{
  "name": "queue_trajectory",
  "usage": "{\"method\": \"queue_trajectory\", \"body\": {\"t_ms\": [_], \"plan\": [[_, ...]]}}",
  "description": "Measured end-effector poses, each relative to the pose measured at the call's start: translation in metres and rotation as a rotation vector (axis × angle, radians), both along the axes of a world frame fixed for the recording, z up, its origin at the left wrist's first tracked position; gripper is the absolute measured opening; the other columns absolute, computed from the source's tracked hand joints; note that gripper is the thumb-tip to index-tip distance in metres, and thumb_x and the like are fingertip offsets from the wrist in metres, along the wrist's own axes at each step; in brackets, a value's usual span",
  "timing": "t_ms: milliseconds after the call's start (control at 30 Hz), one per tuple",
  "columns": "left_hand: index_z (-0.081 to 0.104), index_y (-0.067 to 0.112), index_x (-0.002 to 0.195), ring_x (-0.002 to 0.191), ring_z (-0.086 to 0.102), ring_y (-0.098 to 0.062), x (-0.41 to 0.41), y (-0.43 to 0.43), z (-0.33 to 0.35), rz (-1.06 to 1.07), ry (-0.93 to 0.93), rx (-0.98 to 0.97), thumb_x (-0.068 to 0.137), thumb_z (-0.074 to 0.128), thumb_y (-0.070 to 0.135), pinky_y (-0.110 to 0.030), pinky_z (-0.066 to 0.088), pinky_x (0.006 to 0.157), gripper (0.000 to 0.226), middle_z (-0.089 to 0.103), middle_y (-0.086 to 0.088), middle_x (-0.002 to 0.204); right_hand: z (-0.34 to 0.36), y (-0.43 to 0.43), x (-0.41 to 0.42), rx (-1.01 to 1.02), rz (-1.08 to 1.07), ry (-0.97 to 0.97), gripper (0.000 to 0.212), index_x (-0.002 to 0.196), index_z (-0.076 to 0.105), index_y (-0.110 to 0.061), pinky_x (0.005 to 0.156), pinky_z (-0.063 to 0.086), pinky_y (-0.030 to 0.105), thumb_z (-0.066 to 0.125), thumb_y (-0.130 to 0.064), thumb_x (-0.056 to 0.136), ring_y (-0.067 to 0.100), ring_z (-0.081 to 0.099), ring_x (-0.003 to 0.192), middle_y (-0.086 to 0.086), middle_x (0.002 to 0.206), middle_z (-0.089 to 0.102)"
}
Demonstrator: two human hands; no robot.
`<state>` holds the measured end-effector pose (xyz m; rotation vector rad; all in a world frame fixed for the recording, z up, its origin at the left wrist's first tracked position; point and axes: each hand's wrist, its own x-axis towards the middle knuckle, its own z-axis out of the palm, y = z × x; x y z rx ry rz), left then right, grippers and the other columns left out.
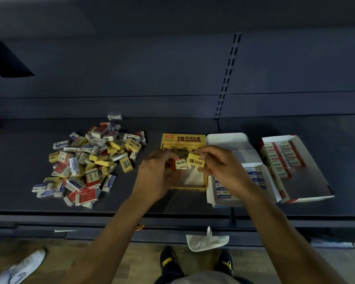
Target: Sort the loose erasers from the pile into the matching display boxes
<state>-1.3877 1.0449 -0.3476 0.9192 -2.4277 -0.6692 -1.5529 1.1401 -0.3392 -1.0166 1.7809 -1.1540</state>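
Erasers (pixel 86 160) are sitting in a messy loose pile on the left of the dark shelf (pixel 172 124). Both hands are hovering over the yellow display box (pixel 182 140): the left hand (pixel 156 175) is gripping a white-and-red eraser (pixel 180 163), and the right hand (pixel 219 162) is pinching a yellow 2B eraser (pixel 195 160). Two white display boxes (pixel 225 140) (pixel 307 171) are sitting further right, partly filled.

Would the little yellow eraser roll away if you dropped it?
Probably not: the yellow eraser in the right hand looks flat-sided and boxy, so it should land and stay. It seems light, pinched by fingertips. Its sleeve might be a bit slippery.
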Motion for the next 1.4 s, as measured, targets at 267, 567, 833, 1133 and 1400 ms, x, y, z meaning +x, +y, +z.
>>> {"method": "queue_trajectory", "body": {"t_ms": [267,567,833,1133,1400], "plan": [[0.068,0.016,0.097,0.077,0.059,-0.012,0.002,0.006,-0.005,0.001,-0.021,0.034,0.072,0.076,0.044,-0.024,0.049,0.065,0.038,0.063,0.001,0.092,-0.003,-0.003,0.004,0.077,0.181,0.513,0.036,0.122,0.057,-0.015,0.079,0.039,0.006,0.064,-0.021,0.087,0.006,0.052,0.101,0.0,0.119,0.056],[0.068,0.016,0.093,0.078,0.063,-0.018,0.022,0.009,-0.01,0.083,-0.043,0.004,0.067,0.083,0.025,-0.032,0.054,0.066,0.031,0.064,-0.001,0.094,-0.007,-0.023,0.011,0.123,0.242,0.982,0.037,0.123,0.056,-0.017,0.094,0.035,0.026,0.058,-0.028,0.088,0.018,0.035,0.118,-0.002,0.125,0.048],[0.068,0.016,0.093,0.076,0.062,-0.015,0.027,0.01,-0.013,0.102,-0.048,0.018,0.066,0.084,0.025,-0.03,0.053,0.064,0.032,0.062,0.001,0.09,-0.02,-0.033,0.026,0.085,0.247,1.061,0.026,0.104,0.064,-0.014,0.09,0.039,0.034,0.068,-0.024,0.081,0.023,0.046,0.111,0.003,0.11,0.06],[0.067,0.015,0.09,0.078,0.061,-0.016,0.027,0.008,-0.015,0.086,-0.057,-0.011,0.064,0.084,0.023,-0.027,0.048,0.064,0.032,0.063,0.001,0.088,-0.024,-0.037,0.032,0.083,0.218,1.043,0.03,0.084,0.066,-0.012,0.068,0.049,0.034,0.083,-0.016,0.06,0.028,0.059,0.092,0.005,0.091,0.062],[0.068,0.016,0.095,0.078,0.061,-0.013,0.028,0.007,-0.012,0.079,-0.066,0.011,0.069,0.082,0.025,-0.023,0.047,0.065,0.031,0.063,0.001,0.091,-0.016,-0.037,0.024,0.103,0.313,0.904,0.024,0.112,0.058,-0.014,0.091,0.039,0.026,0.058,-0.021,0.089,0.018,0.048,0.113,0.002,0.121,0.05]]}}
